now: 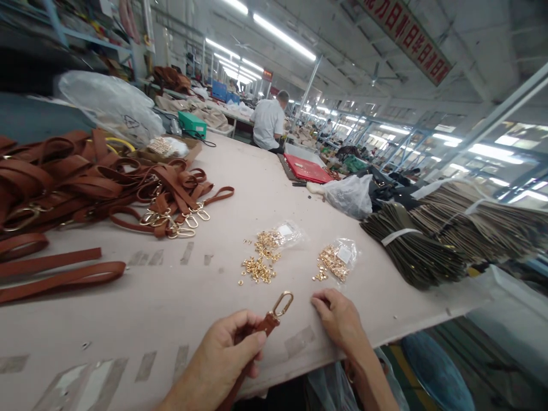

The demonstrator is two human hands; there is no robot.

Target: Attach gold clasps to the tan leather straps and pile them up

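Observation:
My left hand (229,357) grips a brown leather strap (268,323) near its end, thumb on top. A gold oval snap hook (283,303) sticks out beyond the fingers at that end. To the right, my right hand (340,319) is over the table with its fingers curled and pressed together; whether something small is between them is hidden. Just past its fingertips lie small gold rivets (320,274) beside an opened plastic bag of them (338,260). Ahead of my left hand is a loose pile of gold rivet pieces (259,270), below another spilled bag (289,233).
Brown straps (64,182), many with gold hooks, heap on the left of the table (180,319). Bundled dark leather pieces (413,245) stand at the right edge. Farther back are a red folder (309,169), a green box (192,125) and a seated co-worker (268,123).

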